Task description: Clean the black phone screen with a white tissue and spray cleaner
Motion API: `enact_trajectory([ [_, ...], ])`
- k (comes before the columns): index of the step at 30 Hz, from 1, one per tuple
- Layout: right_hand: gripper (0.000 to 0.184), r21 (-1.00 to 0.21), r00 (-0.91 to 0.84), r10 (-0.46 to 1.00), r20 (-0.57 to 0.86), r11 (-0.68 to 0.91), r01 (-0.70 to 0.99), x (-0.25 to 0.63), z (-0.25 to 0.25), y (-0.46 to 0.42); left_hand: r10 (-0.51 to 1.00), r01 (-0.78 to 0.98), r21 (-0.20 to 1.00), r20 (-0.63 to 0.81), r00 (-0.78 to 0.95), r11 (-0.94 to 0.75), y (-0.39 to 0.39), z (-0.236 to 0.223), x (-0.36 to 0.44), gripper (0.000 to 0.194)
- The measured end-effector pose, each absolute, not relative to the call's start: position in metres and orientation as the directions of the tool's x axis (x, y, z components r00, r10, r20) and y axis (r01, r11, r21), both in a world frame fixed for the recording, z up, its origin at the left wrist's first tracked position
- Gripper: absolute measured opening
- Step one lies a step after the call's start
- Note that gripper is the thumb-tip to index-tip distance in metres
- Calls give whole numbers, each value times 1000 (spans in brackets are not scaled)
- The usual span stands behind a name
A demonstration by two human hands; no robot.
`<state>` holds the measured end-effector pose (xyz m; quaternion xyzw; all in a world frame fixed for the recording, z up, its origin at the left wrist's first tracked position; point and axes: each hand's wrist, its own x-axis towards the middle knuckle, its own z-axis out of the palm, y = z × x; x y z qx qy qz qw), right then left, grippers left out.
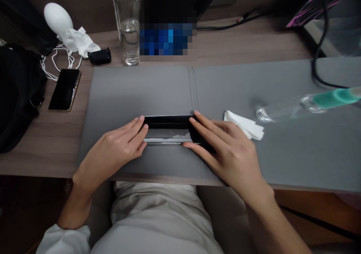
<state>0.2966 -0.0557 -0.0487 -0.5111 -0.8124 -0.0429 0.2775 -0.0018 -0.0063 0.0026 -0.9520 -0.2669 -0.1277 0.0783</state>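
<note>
At lower center of the frame, a glossy black device (169, 130) lies on a gray desk mat (141, 88). The left hand (115, 145) and right hand (225, 152) clasp its short ends in a narrow fingertip-and-thumb grip, a folded tissue (244, 125) just beside the right hand.

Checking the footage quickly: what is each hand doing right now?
Left hand: fingers spread on the left end of a glossy black rectangular device.
Right hand: fingers on its right end. Whether either grips cannot be told.
</note>
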Motion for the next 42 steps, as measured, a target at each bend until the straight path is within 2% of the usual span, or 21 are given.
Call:
enact_trajectory([
  [7, 80, -239, -310, 818, 484, 464, 853, 297, -49, -56, 487, 529, -56, 319, 813, -847, -6, 2, -2, 29],
  [24, 78, -227, -310, 817, 486, 460, 858, 296, -49, -55, 493, 535, -89, 289, 821, -840, -9, 3, 0, 30],
  [36, 83, -232, -308, 814, 493, 464, 855, 296, -49, -56, 497, 531, -30, 311, 810, -847, -9, 4, 0, 30],
  [42, 79, -257, -297, 825, 480, 456, 852, 297, -49, -56, 497, 532, -35, 310, 811, -846, -9, 6, 1, 30],
])
